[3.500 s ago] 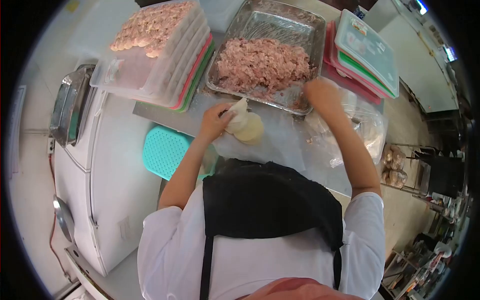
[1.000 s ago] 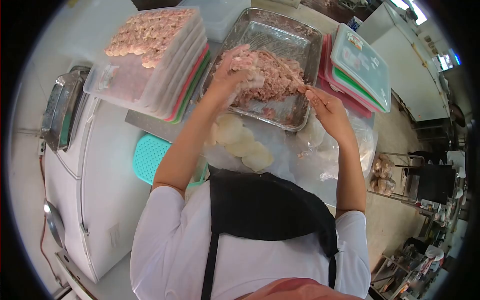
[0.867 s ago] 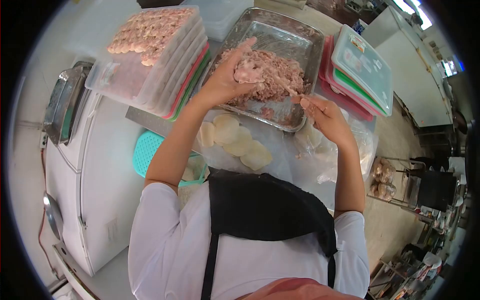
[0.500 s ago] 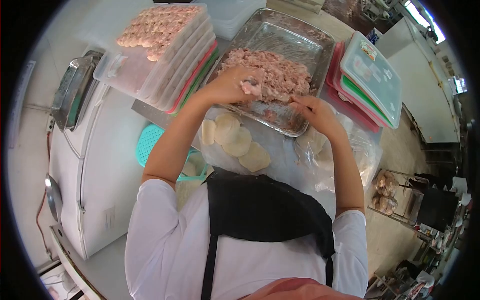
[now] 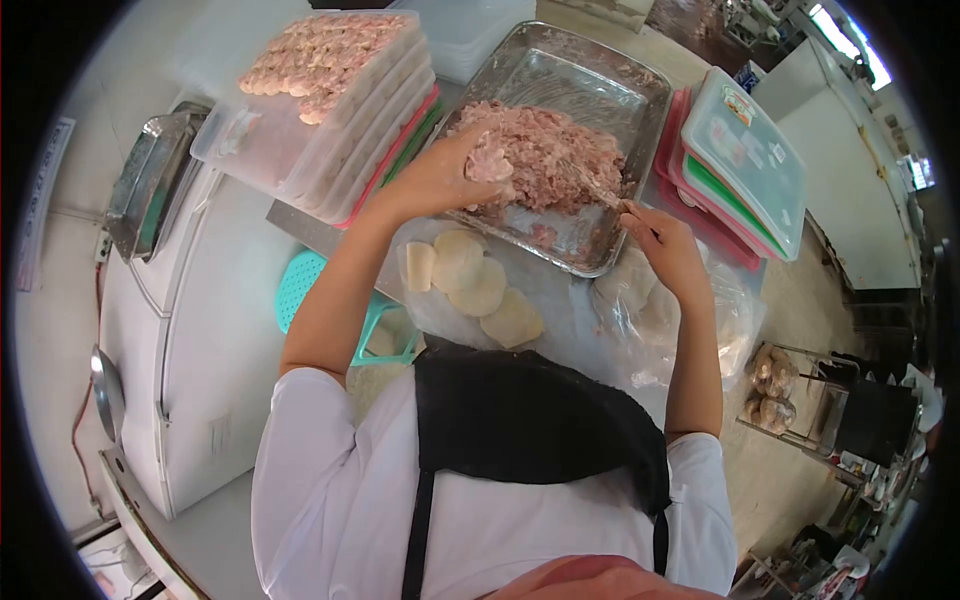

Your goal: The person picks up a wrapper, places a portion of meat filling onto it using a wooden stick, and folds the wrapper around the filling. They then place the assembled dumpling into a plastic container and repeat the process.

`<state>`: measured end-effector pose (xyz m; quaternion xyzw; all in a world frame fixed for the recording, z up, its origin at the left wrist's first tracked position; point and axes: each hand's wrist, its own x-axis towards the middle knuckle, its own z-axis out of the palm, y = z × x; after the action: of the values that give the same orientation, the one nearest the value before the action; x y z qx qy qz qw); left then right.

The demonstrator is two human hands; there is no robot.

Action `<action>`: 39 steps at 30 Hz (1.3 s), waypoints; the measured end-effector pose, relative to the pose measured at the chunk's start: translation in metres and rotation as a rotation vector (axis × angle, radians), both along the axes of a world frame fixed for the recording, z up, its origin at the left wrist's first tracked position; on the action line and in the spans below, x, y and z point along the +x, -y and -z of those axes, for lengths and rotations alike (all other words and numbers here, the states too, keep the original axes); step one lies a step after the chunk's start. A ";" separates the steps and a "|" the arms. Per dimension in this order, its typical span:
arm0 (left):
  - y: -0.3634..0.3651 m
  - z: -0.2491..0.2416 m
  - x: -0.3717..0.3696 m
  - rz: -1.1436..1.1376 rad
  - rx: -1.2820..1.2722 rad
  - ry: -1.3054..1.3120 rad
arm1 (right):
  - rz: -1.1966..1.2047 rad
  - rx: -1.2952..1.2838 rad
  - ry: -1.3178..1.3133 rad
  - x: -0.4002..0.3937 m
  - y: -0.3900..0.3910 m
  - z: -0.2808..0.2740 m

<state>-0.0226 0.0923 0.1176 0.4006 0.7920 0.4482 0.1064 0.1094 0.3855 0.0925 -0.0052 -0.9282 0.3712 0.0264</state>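
My left hand (image 5: 440, 178) is curled at the near left corner of the metal tray (image 5: 540, 250). A lump of minced meat (image 5: 488, 163) shows in its grasp; whether a wrapper lies beneath is hidden by the fingers. My right hand (image 5: 665, 245) grips the handle of a narrow spatula-like tool (image 5: 598, 186), smeared with meat, whose far end rests at the right side of the minced meat pile (image 5: 560, 150) in the tray. Several round pale dough wrappers (image 5: 478, 288) lie overlapping on plastic in front of the tray.
On the left, stacked clear containers (image 5: 330, 170) carry rows of meat-topped pieces (image 5: 320, 60). Stacked lids (image 5: 745, 160) stand to the right of the tray. A clear plastic bag (image 5: 670, 310) lies near my right forearm. Below the table edge is a turquoise stool (image 5: 300, 285).
My right hand has moved right and slightly toward me, bringing the tool to the meat's right side. My left hand has turned and shifted slightly left, showing more of the meat lump.
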 end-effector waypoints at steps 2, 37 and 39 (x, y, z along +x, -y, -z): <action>0.002 -0.004 0.003 0.066 0.077 -0.084 | -0.070 -0.181 -0.034 0.007 0.016 -0.014; 0.271 -0.044 -0.130 -0.167 -0.187 -0.310 | 0.293 -0.434 -0.193 0.002 0.234 -0.039; 0.267 -0.040 -0.143 -0.187 -0.209 -0.402 | 0.372 -0.522 -0.144 0.008 0.240 -0.033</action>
<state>-0.1655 -0.1748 0.1573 0.3935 0.8731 0.2827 -0.0543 0.1177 0.1454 0.1257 -0.1551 -0.7806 0.5848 0.1569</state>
